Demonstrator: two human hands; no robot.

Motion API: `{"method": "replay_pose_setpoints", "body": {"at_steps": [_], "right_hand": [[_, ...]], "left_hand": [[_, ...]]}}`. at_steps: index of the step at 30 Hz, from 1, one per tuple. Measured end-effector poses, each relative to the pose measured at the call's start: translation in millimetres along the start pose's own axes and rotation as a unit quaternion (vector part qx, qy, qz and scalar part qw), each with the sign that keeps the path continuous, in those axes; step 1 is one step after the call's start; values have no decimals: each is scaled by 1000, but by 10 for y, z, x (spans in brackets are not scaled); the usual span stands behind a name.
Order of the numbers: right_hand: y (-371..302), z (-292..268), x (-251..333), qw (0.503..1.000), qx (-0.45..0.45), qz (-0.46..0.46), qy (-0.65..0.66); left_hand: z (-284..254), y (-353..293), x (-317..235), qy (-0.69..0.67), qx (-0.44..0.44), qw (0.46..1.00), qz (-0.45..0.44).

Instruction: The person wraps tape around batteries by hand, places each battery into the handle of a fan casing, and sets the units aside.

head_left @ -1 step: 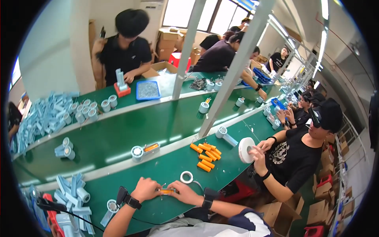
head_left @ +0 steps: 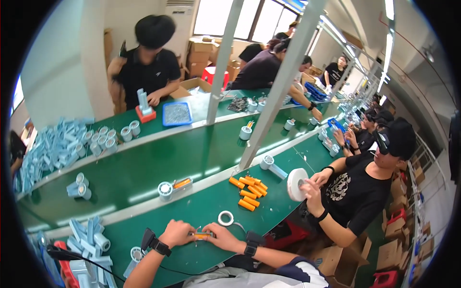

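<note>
Your left grip (head_left: 178, 234) and right grip (head_left: 223, 237): pinching opposite ends of an orange cylinder (head_left: 203, 235) | cylinder: over the green surface (head_left: 192, 207), near side | white ring (head_left: 219, 219): just far of your right grip

1 downward fisheye view, head-worn

The whole view sits slightly lower and further left; across the belt (head_left: 129, 173), a co-worker's raised hand (head_left: 117, 66) and dark tool (head_left: 123, 49) are lower.
</note>
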State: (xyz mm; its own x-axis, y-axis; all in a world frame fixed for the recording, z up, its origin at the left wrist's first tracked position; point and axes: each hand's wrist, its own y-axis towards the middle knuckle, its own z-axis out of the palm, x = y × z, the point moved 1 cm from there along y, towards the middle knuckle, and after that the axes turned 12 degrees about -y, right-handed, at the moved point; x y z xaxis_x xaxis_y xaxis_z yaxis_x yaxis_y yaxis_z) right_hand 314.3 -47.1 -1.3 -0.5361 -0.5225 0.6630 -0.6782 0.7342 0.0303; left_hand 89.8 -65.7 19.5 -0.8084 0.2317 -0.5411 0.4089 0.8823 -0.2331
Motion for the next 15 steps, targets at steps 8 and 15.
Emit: {"method": "replay_pose_setpoints", "body": {"at_steps": [8,15], "right_hand": [[16,276,-113,996,-3,58,62],[-24,278,-44,995,16,42,85]], "left_hand": [[-75,89,8,-101,78,991,-30],[-4,-92,-38,-102,19,993,-51]]}}
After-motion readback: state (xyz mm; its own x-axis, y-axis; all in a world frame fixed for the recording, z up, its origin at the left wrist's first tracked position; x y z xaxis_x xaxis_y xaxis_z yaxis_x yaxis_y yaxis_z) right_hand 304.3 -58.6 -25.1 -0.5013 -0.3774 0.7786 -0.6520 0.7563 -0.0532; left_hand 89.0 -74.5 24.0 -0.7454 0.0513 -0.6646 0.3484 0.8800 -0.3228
